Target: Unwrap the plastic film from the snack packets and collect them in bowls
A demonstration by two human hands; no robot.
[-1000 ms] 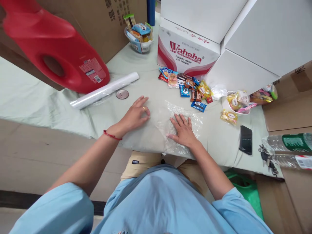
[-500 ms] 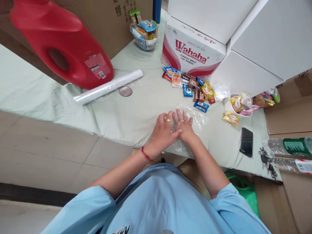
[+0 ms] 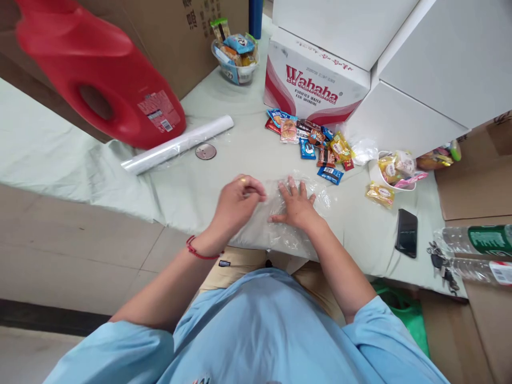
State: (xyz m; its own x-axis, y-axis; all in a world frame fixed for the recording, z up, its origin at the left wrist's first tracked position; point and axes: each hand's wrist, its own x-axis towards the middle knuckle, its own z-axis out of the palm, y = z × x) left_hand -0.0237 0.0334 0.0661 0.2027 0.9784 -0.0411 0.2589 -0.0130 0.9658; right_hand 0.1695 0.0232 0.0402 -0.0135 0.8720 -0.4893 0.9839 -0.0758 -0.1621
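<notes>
My right hand (image 3: pixel 298 207) lies flat with its fingers spread on a thin, crumpled clear plastic film (image 3: pixel 290 234) at the table's front edge. Whether the film is a bag or a loose sheet I cannot tell. To the left, my left hand (image 3: pixel 240 202) is closed, its thumb and fingers pinched together at the film's left side. The film is so clear that its edge at the fingertips is hard to see. A pile of small wrapped snacks (image 3: pixel 316 140) lies beyond my right hand.
Left stand a red jug (image 3: pixel 120 80), a white roll (image 3: pixel 180 144) and a round metal disc (image 3: pixel 206 151). Behind are a snack bowl (image 3: pixel 236 58) and a Wahaha box (image 3: pixel 316 80). Right are a white snack container (image 3: pixel 396 170), a phone (image 3: pixel 407 233), keys (image 3: pixel 442 264) and plastic bottles (image 3: pixel 480 240).
My left hand has moved left, off my right hand, with its fingers now curled. My right hand stays in place, its thumb now stretched out to the left on the film.
</notes>
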